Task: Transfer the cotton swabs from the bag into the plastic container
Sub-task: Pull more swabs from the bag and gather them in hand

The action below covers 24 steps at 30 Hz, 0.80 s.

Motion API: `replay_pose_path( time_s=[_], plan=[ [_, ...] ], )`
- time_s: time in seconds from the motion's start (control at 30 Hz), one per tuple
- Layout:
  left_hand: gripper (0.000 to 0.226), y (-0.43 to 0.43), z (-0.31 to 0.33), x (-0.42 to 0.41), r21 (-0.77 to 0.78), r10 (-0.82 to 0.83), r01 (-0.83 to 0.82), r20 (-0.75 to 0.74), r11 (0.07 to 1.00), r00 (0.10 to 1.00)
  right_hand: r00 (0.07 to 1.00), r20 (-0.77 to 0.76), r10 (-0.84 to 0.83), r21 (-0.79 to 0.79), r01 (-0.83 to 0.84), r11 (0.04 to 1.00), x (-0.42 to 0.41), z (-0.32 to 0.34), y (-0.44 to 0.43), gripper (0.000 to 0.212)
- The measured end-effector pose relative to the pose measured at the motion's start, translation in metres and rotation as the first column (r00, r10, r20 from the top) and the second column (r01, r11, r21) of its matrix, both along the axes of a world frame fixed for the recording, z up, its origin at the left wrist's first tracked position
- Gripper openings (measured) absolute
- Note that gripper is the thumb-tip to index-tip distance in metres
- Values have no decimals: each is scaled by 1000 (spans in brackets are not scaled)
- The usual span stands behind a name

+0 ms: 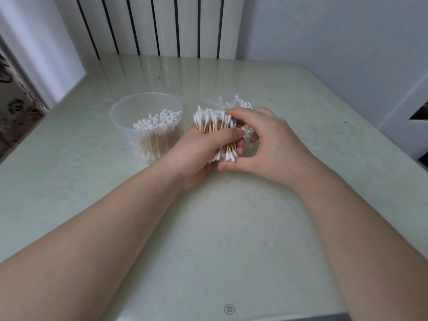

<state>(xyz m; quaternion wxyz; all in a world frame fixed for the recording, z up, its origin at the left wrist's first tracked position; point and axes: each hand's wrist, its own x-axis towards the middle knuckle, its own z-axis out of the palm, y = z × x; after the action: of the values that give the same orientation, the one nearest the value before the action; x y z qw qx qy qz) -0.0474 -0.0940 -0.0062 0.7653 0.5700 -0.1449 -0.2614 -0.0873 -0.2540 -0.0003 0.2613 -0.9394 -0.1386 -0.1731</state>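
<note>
bag [240,103] mostly behind right hand [275,144], swab bundle [208,121] half under left fingers [240,142]

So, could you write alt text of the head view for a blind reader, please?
A person's left hand grips a bundle of cotton swabs over a table, the right hand pinching its ends. A clear plastic container partly filled with swabs stands to the left; a crumpled bag lies behind.
</note>
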Motion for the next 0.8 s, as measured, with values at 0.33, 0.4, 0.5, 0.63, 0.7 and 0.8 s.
replay_pose_path(
  time_s=[0.33, 0.4, 0.5, 0.63, 0.7, 0.8],
  plan=[
    [7, -1, -4, 5, -9, 15, -15, -15, 1000, 1000, 1000, 25, -16, -59, 18, 998, 1, -1, 5, 91],
    [8, 0, -4, 5, 8, 17, -17, -10, 1000, 1000, 998, -67, -6, -63, 2, 998, -1, 1, 3, 104],
    [11, 0, -3, 6, 22, 3, -3, -10, 1000, 1000, 999, -47, -4, -83, 0, 997, -2, 3, 2, 100],
    [10, 0, -3, 5, 23, -6, 6, -7, 1000, 1000, 999, -42, -27, -59, 24, 998, -1, 2, 3, 98],
    [8, -1, -4, 5, -20, 30, -30, -31, 999, 999, 994, -95, -47, -54, 42, 998, 1, 1, 1, 106],
    [9, -2, -5, 5, -58, 115, -117, -37, 991, 993, 985, -139, -101, -50, 95, 994, 3, 1, -6, 102]
  ],
)
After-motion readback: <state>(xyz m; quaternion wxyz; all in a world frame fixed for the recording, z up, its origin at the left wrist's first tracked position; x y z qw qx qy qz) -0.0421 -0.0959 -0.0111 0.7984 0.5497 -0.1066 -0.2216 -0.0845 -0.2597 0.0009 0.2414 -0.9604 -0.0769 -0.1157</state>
